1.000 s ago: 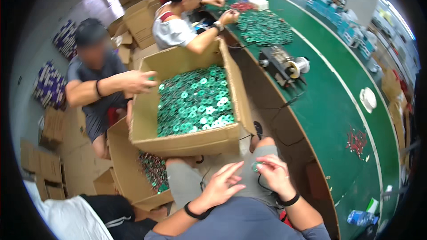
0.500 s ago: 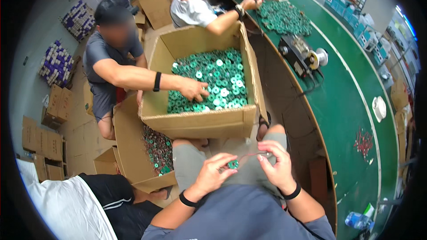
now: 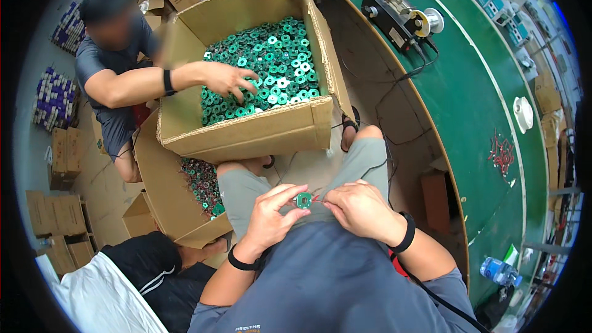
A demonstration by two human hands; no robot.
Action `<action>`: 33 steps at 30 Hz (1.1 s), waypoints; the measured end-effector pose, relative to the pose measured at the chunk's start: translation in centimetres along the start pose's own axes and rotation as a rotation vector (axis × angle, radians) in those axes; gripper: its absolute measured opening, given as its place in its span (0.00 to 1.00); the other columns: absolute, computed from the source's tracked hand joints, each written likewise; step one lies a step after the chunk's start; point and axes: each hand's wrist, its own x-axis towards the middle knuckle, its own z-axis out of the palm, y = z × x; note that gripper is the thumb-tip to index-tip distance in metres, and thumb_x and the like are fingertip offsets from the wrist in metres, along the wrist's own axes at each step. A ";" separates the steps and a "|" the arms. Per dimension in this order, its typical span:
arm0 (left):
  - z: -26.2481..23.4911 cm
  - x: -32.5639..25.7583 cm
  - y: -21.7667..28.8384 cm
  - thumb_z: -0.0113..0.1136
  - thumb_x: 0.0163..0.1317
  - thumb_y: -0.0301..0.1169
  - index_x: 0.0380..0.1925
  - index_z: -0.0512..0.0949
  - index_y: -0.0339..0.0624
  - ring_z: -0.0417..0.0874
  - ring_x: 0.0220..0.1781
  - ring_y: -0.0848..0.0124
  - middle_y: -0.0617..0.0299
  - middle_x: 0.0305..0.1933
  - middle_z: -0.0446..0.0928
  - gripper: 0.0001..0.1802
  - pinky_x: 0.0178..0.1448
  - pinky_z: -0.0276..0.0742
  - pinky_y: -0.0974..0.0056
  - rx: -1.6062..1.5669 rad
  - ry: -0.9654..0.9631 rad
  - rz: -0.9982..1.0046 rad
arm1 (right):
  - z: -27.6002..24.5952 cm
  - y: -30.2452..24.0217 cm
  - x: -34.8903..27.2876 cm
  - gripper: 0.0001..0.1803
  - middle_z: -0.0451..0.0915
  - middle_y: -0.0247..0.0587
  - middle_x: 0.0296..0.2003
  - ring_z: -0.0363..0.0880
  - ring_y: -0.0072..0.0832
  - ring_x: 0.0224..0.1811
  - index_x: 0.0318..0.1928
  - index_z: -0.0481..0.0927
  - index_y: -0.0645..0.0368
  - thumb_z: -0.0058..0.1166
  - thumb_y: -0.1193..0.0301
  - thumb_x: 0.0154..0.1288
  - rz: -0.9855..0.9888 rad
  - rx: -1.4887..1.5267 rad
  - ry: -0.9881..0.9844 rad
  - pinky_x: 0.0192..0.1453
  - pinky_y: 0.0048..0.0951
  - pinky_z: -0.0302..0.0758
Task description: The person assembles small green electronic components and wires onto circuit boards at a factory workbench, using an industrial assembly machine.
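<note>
Over my lap, my left hand (image 3: pixel 275 213) pinches a small round green circuit board (image 3: pixel 303 201) with a hole in its middle, its flat face turned up. Close beside it on the right, my right hand (image 3: pixel 361 208) is closed on a thin red wire (image 3: pixel 316 198), which shows between the hand and the board. Whether the wire is joined to the board I cannot tell. In front of my knees stands a large cardboard box (image 3: pixel 246 131) full of similar ring-shaped green boards (image 3: pixel 265 61). A co-worker's hand (image 3: pixel 228 80) reaches into these boards from the left.
A second carton (image 3: pixel 161 176) with wired boards sits left of my legs. Along my right runs a green workbench (image 3: pixel 475 123) bearing a black machine with a wire spool (image 3: pixel 428 23), a white spool (image 3: pixel 523 115), red wires (image 3: pixel 501 155) and a water bottle (image 3: pixel 500 271). Cables hang below its edge.
My right hand has come in from the right, close to the board, and its fingers have closed. The view has shifted, and the co-worker's hand has lifted slightly among the boards.
</note>
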 end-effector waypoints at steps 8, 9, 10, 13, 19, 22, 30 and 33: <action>-0.4 0.0 0.8 0.73 0.50 0.19 0.49 0.83 0.37 0.86 0.42 0.65 0.54 0.46 0.83 0.24 0.46 0.85 0.64 0.061 0.036 0.056 | 0.9 -0.1 0.5 0.07 0.80 0.48 0.23 0.81 0.51 0.29 0.34 0.80 0.59 0.55 0.69 0.68 0.057 0.322 0.078 0.35 0.48 0.76; -0.4 0.0 0.9 0.73 0.49 0.18 0.49 0.83 0.37 0.86 0.42 0.65 0.54 0.46 0.83 0.23 0.46 0.85 0.64 0.065 0.042 0.053 | 0.9 -0.1 0.6 0.07 0.80 0.48 0.23 0.81 0.51 0.29 0.34 0.80 0.59 0.55 0.69 0.68 0.057 0.323 0.079 0.35 0.48 0.76; -0.3 -0.1 0.7 0.73 0.49 0.18 0.49 0.83 0.37 0.86 0.42 0.65 0.54 0.46 0.83 0.23 0.46 0.85 0.64 0.066 0.043 0.051 | 0.8 -0.1 0.7 0.07 0.80 0.50 0.24 0.81 0.51 0.28 0.34 0.80 0.60 0.54 0.70 0.69 0.078 0.387 0.067 0.34 0.47 0.76; -0.2 -0.3 0.2 0.73 0.50 0.18 0.49 0.82 0.34 0.86 0.46 0.67 0.54 0.46 0.84 0.23 0.49 0.84 0.65 0.022 0.079 0.004 | 0.3 -0.6 0.9 0.08 0.80 0.51 0.24 0.81 0.52 0.28 0.35 0.81 0.61 0.53 0.71 0.69 0.136 0.519 0.016 0.33 0.44 0.76; -0.1 -0.3 0.3 0.73 0.51 0.17 0.50 0.82 0.31 0.86 0.47 0.67 0.53 0.48 0.83 0.23 0.52 0.86 0.64 -0.229 0.151 -0.016 | -0.1 -0.7 1.6 0.08 0.80 0.49 0.23 0.82 0.47 0.26 0.34 0.81 0.62 0.51 0.72 0.69 0.171 0.594 -0.018 0.32 0.40 0.76; -0.5 -0.1 0.4 0.73 0.52 0.18 0.50 0.82 0.30 0.86 0.48 0.67 0.53 0.49 0.83 0.22 0.52 0.86 0.64 -0.223 0.165 -0.023 | -0.3 -0.8 1.6 0.09 0.80 0.43 0.20 0.82 0.36 0.23 0.36 0.82 0.61 0.49 0.73 0.71 0.084 0.589 -0.026 0.31 0.35 0.76; -1.2 0.1 0.1 0.73 0.51 0.20 0.48 0.83 0.35 0.87 0.45 0.68 0.56 0.46 0.85 0.21 0.47 0.85 0.66 -0.238 0.212 -0.038 | -2.1 -2.6 2.9 0.08 0.81 0.46 0.24 0.83 0.43 0.27 0.38 0.81 0.61 0.47 0.74 0.69 0.065 0.620 -0.149 0.36 0.38 0.78; -1.9 0.2 0.3 0.73 0.51 0.20 0.48 0.84 0.35 0.87 0.43 0.68 0.56 0.44 0.86 0.21 0.45 0.84 0.67 -0.072 0.203 0.075 | -2.7 -2.0 3.7 0.08 0.81 0.47 0.25 0.83 0.45 0.29 0.39 0.81 0.61 0.48 0.74 0.68 0.198 0.569 -0.142 0.36 0.40 0.78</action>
